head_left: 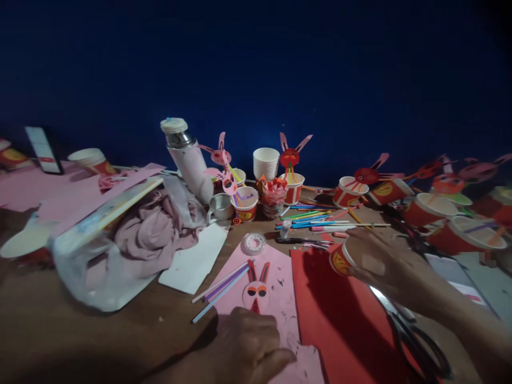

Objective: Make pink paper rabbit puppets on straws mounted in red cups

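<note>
My left hand (250, 341) rests on the pink paper (276, 266) with its fingers curled. Directly above its knuckles lies a pink paper rabbit face (256, 293) with long ears, black eyes and a red nose; its lower edge is hidden by the fingers. Whether they grip anything I cannot make out. My right hand (372, 261), somewhat blurred, is closed around a red and white paper cup (341, 260) tilted on its side above the red paper (340, 320). Several straws (224, 285) lie beside the face, and a tape roll (254, 244) sits beyond it.
Black-handled scissors (420, 341) lie under my right forearm. Farther back are loose straws (308, 218), a stack of cups (266, 160) and several cups with paper rabbits (290, 160). A thermos (188, 160) leans behind a plastic bag with cloth (156, 229). Phones (43, 149) are at both sides.
</note>
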A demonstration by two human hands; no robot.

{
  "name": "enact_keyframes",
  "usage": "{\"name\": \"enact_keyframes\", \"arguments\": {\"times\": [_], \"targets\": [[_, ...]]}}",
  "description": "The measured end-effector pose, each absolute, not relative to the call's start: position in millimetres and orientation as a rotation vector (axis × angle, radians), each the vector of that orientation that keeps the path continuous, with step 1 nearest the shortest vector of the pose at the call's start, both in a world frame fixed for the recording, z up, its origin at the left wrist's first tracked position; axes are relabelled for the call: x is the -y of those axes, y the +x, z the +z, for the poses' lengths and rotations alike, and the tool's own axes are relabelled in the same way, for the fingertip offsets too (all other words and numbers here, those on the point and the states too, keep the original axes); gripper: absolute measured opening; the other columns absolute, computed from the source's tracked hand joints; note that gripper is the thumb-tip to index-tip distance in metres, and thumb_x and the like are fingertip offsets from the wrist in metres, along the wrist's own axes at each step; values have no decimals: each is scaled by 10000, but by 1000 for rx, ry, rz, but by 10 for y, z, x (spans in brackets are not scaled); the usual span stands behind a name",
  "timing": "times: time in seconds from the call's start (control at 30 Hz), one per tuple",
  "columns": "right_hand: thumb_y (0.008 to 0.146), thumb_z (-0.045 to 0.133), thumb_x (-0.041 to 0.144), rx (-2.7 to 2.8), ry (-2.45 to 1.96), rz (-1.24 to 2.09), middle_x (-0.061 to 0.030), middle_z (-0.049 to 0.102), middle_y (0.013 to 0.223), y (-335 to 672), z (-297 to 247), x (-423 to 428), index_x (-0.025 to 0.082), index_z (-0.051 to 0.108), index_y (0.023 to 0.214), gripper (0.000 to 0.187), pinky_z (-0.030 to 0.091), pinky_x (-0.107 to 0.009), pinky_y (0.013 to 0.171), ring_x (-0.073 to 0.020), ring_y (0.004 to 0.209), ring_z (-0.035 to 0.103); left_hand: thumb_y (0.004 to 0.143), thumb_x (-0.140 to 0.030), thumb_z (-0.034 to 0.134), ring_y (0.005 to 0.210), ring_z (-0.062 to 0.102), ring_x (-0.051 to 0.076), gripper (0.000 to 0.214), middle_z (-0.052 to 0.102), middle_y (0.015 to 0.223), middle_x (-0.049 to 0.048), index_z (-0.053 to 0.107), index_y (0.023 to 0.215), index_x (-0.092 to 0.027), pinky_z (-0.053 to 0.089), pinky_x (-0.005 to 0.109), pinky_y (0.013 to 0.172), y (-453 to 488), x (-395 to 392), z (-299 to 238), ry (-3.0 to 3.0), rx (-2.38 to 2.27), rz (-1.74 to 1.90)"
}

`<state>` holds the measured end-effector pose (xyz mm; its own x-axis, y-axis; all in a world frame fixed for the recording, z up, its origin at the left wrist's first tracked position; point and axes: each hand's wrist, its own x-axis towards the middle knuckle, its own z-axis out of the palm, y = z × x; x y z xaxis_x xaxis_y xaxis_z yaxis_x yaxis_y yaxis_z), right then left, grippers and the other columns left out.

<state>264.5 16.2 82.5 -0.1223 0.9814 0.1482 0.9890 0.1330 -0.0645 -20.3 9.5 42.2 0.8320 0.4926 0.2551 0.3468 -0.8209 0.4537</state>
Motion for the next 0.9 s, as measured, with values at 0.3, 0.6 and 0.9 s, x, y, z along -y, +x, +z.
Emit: {"name": "enact_keyframes", "arguments": {"times": [0.3,0.6,0.9], "targets": [[789,436,486,2290,-1981,-125,-112,464,1264,2709,561,-263,212,440,1215,506,423,-436,854,-296,1079,493,788,-271,490,433,417,80,325,520,488,-32,448,478,-182,275,260,440,-171,35,248,2553,-584,501],[770,482,383,2279,-1676,-383,-162,500,1180,2535,813,-138,216,370,1230,502,376,-490,843,-336,1065,464,804,-216,409,410,370,87,387,434,417,-25,375,420,-188,307,257,439,-223,-105,336,2481,-621,764],[829,425,192,2445,-1234,27,-35,640,706,1907,552,82,224,596,810,175,369,-319,585,-171,613,544,798,-255,421,656,543,120,192,616,732,8,592,777,-170,412,225,612,-767,-711,543,2147,-1564,861]]}}
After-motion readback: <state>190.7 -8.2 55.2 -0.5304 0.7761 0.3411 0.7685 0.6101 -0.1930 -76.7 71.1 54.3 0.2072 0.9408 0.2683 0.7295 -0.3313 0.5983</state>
